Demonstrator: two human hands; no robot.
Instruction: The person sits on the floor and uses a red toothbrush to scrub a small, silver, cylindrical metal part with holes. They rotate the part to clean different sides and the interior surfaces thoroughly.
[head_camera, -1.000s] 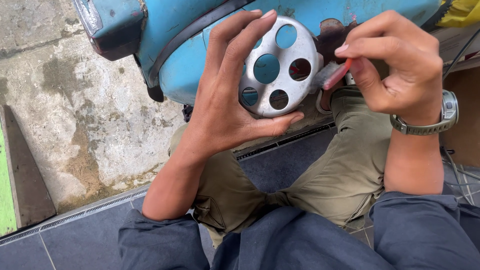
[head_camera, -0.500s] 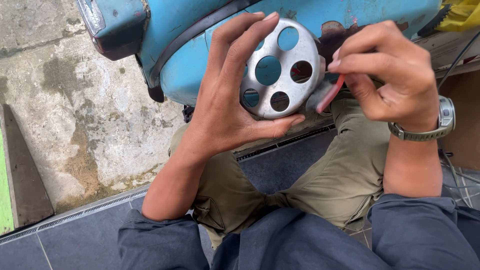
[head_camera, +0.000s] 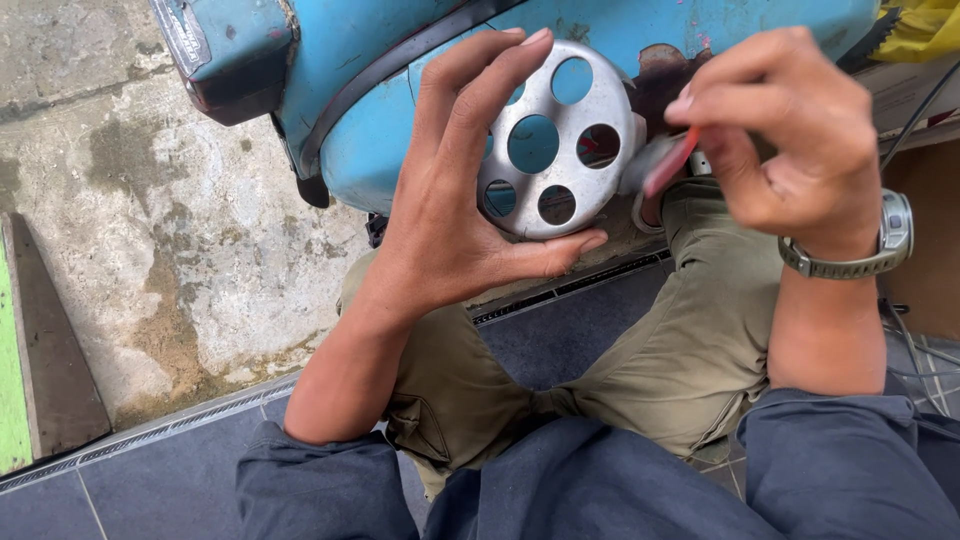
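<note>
Stained, cracked concrete (head_camera: 160, 230) fills the left of the view, with dark patches and a metal drain grate (head_camera: 150, 432) running along the edge of dark grey floor tiles (head_camera: 150, 490). At the far left lie a green strip (head_camera: 12, 370) and a brown wedge-shaped board (head_camera: 55, 370).

Across the top stands a light blue scooter body (head_camera: 400, 110), its paint scuffed, with a black trim line curving across it and a tail lamp (head_camera: 185, 35) at the upper left corner. A yellow thing (head_camera: 925, 25) shows at the upper right, partly cut off by the frame.

The person sits low, in olive trousers (head_camera: 640, 340) and dark blue sleeves (head_camera: 330, 480).

The left hand (head_camera: 460, 200) grasps a round metal disc (head_camera: 560, 140) against the scooter, fingers spread up over the disc's left rim and thumb pressed under its lower edge. The disc is silver-grey and pierced by round holes, through which the blue body shows.

The right hand (head_camera: 790, 130), with a grey wristwatch (head_camera: 880, 240) on the wrist, is clenched on a small red tool (head_camera: 668, 165), pinched between thumb and fingers. The tool is blurred; its tip points at the disc's right rim, and whether it touches cannot be told.

No container, package or label shows.
</note>
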